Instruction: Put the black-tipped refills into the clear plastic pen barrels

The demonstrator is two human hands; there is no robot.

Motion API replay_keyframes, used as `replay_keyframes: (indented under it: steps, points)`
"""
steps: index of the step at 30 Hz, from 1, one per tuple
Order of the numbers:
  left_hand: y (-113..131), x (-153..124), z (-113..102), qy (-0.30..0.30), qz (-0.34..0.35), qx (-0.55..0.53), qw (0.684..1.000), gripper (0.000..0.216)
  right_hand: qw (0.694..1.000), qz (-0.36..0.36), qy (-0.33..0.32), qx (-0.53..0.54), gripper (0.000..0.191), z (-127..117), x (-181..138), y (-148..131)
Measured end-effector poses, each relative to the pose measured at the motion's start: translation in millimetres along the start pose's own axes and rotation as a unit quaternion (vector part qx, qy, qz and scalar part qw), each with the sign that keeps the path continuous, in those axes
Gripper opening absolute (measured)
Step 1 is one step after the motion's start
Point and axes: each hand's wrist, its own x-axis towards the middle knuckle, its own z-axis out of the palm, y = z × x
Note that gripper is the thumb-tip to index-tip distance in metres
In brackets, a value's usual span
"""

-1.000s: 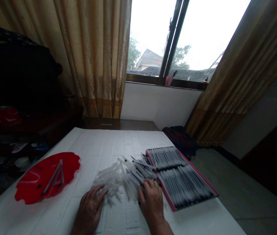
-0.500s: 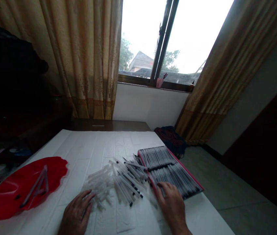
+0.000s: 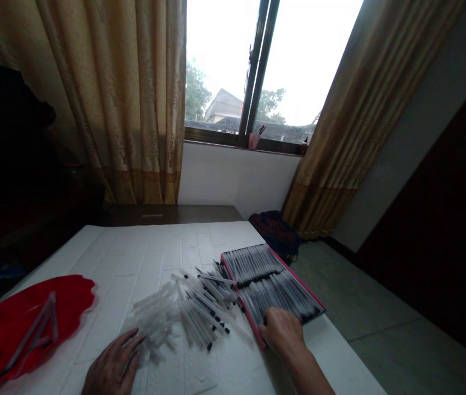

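Note:
My left hand (image 3: 115,360) lies palm down at the table's near left, fingers stretched and slightly apart. Its fingertips meet the edge of a heap of clear plastic tubes (image 3: 155,314). Beside that heap lies a loose pile of thin pen-like sticks with black ends (image 3: 203,312), some in clear sleeves. My right hand (image 3: 284,331) is closed over the near corner of a shallow pink-edged box (image 3: 251,320). Two rows of the same slim sticks (image 3: 280,291) fill the box. What the curled right fingers hold, if anything, is hidden.
At left a red wavy-rimmed plate (image 3: 70,291) carries a few clear tubes and small black bits. The white table (image 3: 121,247) ends at right above a tiled floor (image 3: 364,307). Dark cloth (image 3: 276,230) lies beyond its far right corner, below the curtain (image 3: 331,170).
My right hand has gone from spread fingers beside the box's near edge to a closed shape over its corner. My left hand stays by the tubes. The view has swung slightly right.

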Motion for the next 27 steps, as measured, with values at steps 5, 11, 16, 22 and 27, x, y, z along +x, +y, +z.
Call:
replay_keyframes:
  steps: [5, 11, 16, 22, 27]
  points:
    - [2, 4, -2, 0.003, 0.022, 0.012, 1.000, 0.034, 1.000, 0.015, 0.013, 0.019, 0.026, -7, -6, 4]
    - [6, 8, -6, 0.010, 0.022, 0.012, 1.000, 0.032, 0.994, 0.004, 0.054, 0.091, 0.026, -10, -24, 4]
    - [22, 15, -21, 0.022, 0.019, 0.007, 1.000, 0.035, 0.928, -0.170, 0.065, 0.325, 0.025, 18, -46, -40]
    - [43, 25, -36, -0.018, 0.088, -0.020, 0.996, 0.034, 0.824, -0.210, -0.047, 0.525, 0.018, 57, -57, -102]
    - [45, 26, -35, -0.026, 0.058, -0.052, 0.997, 0.029, 0.674, -0.081, -0.128, 0.723, 0.038, 77, -44, -109]
